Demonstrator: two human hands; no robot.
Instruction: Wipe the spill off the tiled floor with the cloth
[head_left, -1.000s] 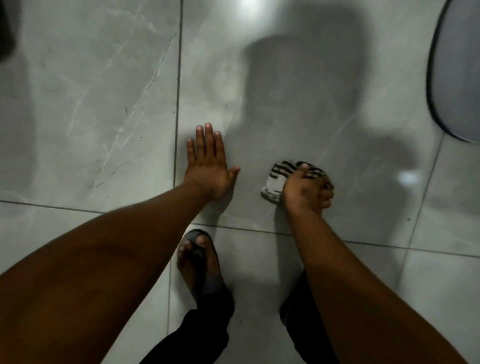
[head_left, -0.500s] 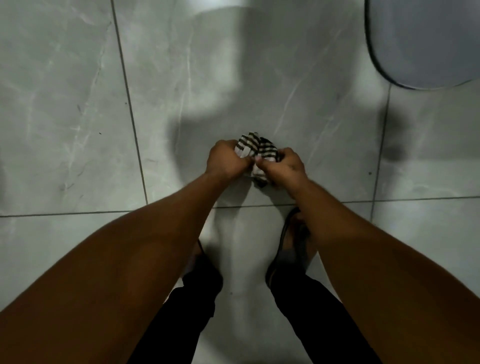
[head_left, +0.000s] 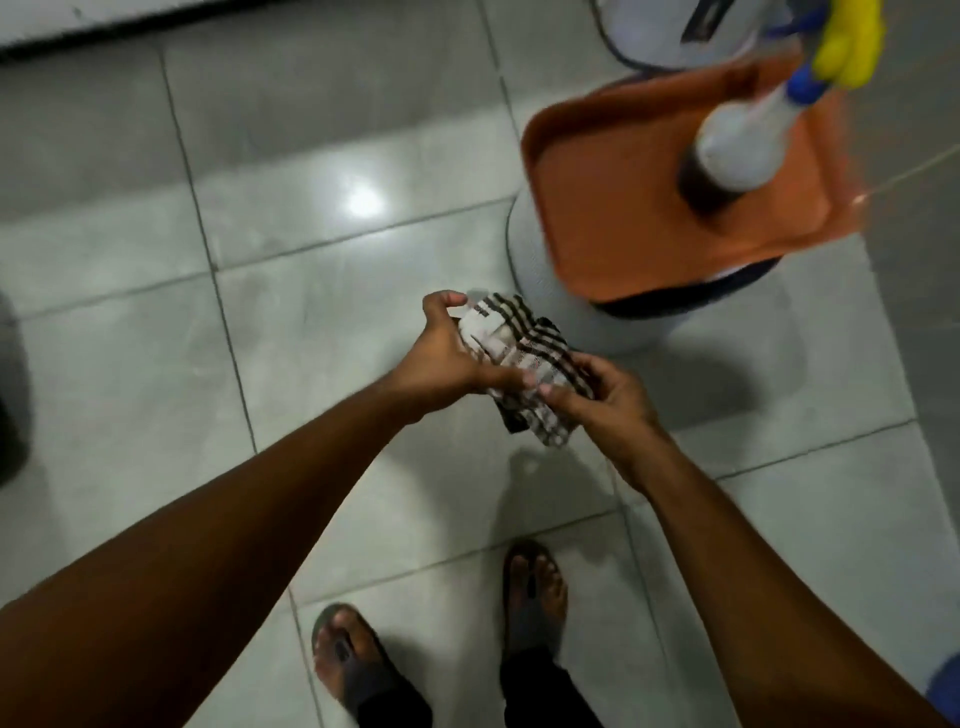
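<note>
A white cloth with dark stripes (head_left: 524, 353) is bunched up and held in the air above the grey tiled floor (head_left: 322, 332). My left hand (head_left: 441, 358) grips its upper left part, thumb raised. My right hand (head_left: 605, 395) pinches its lower right end with the fingertips. Both arms stretch forward from the bottom of the view. No spill shows on the tiles; only a bright light reflection (head_left: 363, 200) is there.
An orange tray (head_left: 613, 218) rests on a grey round stool (head_left: 540, 275) at the upper right, with a spray bottle (head_left: 743, 145) with a yellow and blue head standing on it. A second grey round object (head_left: 654, 36) lies behind. My sandalled feet (head_left: 535, 587) stand below.
I have risen from the crouch: the cloth left the floor and hangs between both hands. The view swung up and right, bringing the tray and spray bottle into sight.
</note>
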